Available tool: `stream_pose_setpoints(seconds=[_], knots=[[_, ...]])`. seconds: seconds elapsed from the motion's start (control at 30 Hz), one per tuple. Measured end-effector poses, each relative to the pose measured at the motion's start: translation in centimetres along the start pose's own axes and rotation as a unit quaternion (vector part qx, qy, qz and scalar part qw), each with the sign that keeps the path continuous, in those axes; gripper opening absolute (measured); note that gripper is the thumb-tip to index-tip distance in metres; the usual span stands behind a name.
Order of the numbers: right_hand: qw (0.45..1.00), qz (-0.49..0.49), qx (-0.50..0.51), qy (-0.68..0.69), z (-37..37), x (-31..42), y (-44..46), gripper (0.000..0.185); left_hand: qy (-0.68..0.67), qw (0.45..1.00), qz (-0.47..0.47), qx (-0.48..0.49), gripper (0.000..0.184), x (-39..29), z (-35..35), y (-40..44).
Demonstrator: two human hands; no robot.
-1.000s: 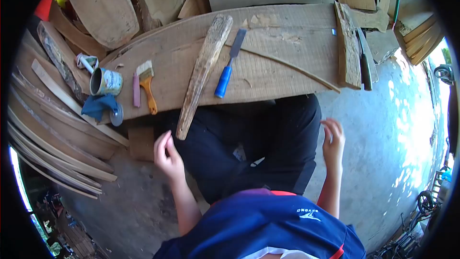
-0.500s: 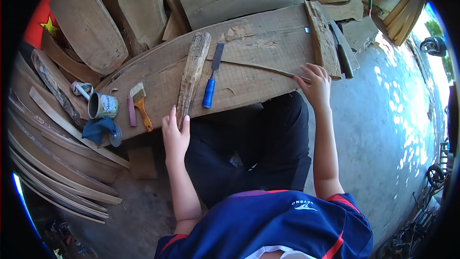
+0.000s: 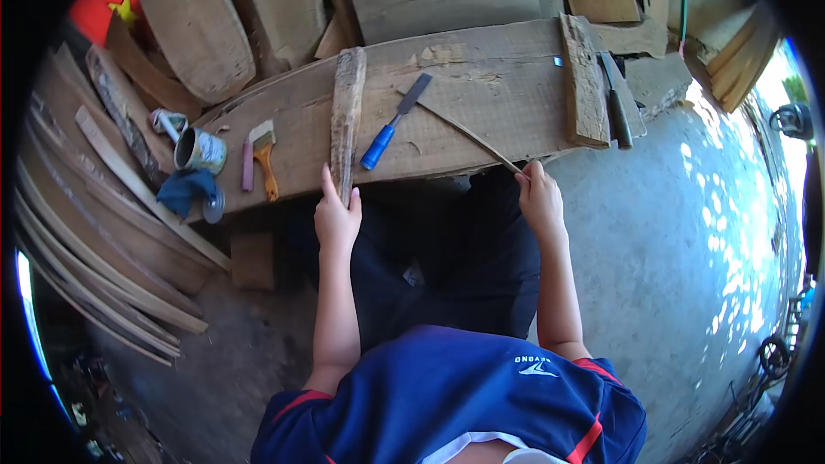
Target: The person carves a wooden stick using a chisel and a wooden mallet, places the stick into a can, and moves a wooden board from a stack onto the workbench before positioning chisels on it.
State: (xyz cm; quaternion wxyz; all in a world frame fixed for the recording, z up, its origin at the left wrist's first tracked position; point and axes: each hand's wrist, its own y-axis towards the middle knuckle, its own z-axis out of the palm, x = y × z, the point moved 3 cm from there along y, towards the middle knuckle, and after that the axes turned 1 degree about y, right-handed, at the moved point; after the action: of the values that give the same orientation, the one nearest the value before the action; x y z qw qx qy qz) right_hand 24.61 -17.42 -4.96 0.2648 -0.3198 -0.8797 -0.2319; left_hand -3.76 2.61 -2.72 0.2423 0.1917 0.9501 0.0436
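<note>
Near the bench's front edge, my left hand (image 3: 338, 216) grips the lower end of a rough wooden piece (image 3: 347, 107), thumb on one side and fingers on the other. My right hand (image 3: 540, 198) pinches the near end of a thin wooden stick (image 3: 468, 132). The stick slants across the plank bench (image 3: 292, 133), its far end by the blade of a blue-handled chisel (image 3: 378, 146). That chisel lies between the rough piece and the stick, touched by neither hand.
Left on the bench are a brush (image 3: 269, 167), a pink block (image 3: 247, 165), a tin can (image 3: 201, 151) and a blue cloth (image 3: 186, 192). A thick wood block (image 3: 586, 86) and a dark-handled knife (image 3: 619, 116) lie right. Curved strips (image 3: 103, 249) are stacked at left.
Both hands have come from above the lap to the bench. The left has taken hold of the rough piece, now more upright. The right has closed on the stick, whose near end has moved closer.
</note>
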Motion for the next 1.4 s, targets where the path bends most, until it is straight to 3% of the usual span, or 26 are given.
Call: stream_pose_setpoints(seconds=[0.07, 0.23, 0.3, 0.33, 0.37, 0.43, 0.47, 0.53, 0.57, 0.63, 0.8, 0.9, 0.97, 1.03, 1.13, 1.17, 1.23, 1.27, 1.3, 1.4], knots=[[0.998, -0.006, -0.007, 0.057, 0.4, 0.2, -1.5, 0.017, 0.004, 1.000, -0.007, -0.004, 0.072, 0.1, 0.1, -0.1], [0.950, 0.032, 0.160, 0.265, 1.9, 2.3, -4.0, 0.023, -0.099, 0.994, 0.010, -0.038, 0.076, 1.6, 1.4, 0.1], [0.879, 0.156, 0.239, 0.383, 3.9, 2.7, -4.9, 0.022, -0.198, 0.977, -0.076, 0.024, 0.073, 2.9, 2.7, 0.2], [0.868, 0.166, 0.256, 0.392, 4.1, 3.6, -5.0, 0.021, -0.306, 0.938, -0.146, 0.074, 0.070, 0.4, 0.7, -0.9], [0.867, 0.163, 0.258, 0.395, 4.5, 4.6, -4.8, 0.021, -0.304, 0.939, -0.146, 0.070, 0.070, 0.7, 0.5, -0.8], [0.830, 0.192, 0.267, 0.450, 5.6, 6.1, -3.4, 0.019, -0.418, 0.876, -0.208, 0.117, 0.068, 1.5, 1.2, -0.5], [0.872, 0.155, 0.243, 0.395, 6.9, 6.2, -1.9, 0.023, -0.452, 0.855, -0.217, 0.135, 0.069, 1.9, 1.3, -0.4], [0.930, 0.040, 0.160, 0.329, 9.3, 7.4, 1.4, 0.025, -0.454, 0.861, -0.200, 0.113, 0.071, 1.3, 1.2, -0.7], [0.930, 0.038, 0.162, 0.329, 9.2, 8.4, 2.6, 0.025, -0.455, 0.866, -0.185, 0.091, 0.072, 1.0, 1.1, -0.9], [0.976, -0.068, 0.114, 0.172, 7.2, 11.3, 4.3, 0.025, -0.464, 0.861, -0.186, 0.094, 0.075, 0.8, 1.2, -1.0], [0.980, -0.061, 0.064, 0.179, 4.2, 11.8, 2.2, 0.021, -0.577, 0.780, -0.218, 0.108, 0.074, 1.9, 1.8, -1.1], [0.965, -0.026, 0.096, 0.241, 4.5, 9.1, 0.0, 0.021, -0.592, 0.769, -0.221, 0.099, 0.075, 2.5, 1.6, -1.0], [0.926, 0.055, 0.172, 0.331, 6.0, 6.9, -1.5, 0.024, -0.543, 0.809, -0.215, 0.064, 0.076, 2.7, 0.4, -0.8], [0.839, 0.194, 0.251, 0.441, 4.9, 7.2, -2.9, 0.025, -0.500, 0.836, -0.225, 0.032, 0.077, 3.5, -0.4, -0.1], [0.789, 0.231, 0.277, 0.498, 5.3, 6.6, -3.8, 0.024, -0.406, 0.889, -0.203, -0.062, 0.069, 4.4, -1.5, 1.2], [0.755, 0.249, 0.286, 0.535, 5.6, 6.6, -4.0, 0.025, -0.272, 0.939, -0.182, -0.102, 0.065, 4.6, -2.2, 1.4], [0.742, 0.258, 0.295, 0.544, 6.0, 6.8, -4.0, 0.024, -0.059, 0.977, -0.032, -0.200, 0.061, 4.5, -2.3, 1.9], [0.730, 0.266, 0.300, 0.553, 6.2, 6.9, -3.9, 0.024, -0.060, 0.979, -0.042, -0.192, 0.057, 4.6, -1.5, 1.7], [0.730, 0.266, 0.300, 0.553, 6.5, 7.0, -3.9, 0.024, 0.021, 0.971, 0.010, -0.239, 0.055, 3.1, -1.7, 1.6], [0.721, 0.274, 0.301, 0.561, 7.3, 7.2, -4.0, 0.024, -0.002, 0.966, 0.134, -0.221, 0.043, -1.8, -1.7, 2.1]])
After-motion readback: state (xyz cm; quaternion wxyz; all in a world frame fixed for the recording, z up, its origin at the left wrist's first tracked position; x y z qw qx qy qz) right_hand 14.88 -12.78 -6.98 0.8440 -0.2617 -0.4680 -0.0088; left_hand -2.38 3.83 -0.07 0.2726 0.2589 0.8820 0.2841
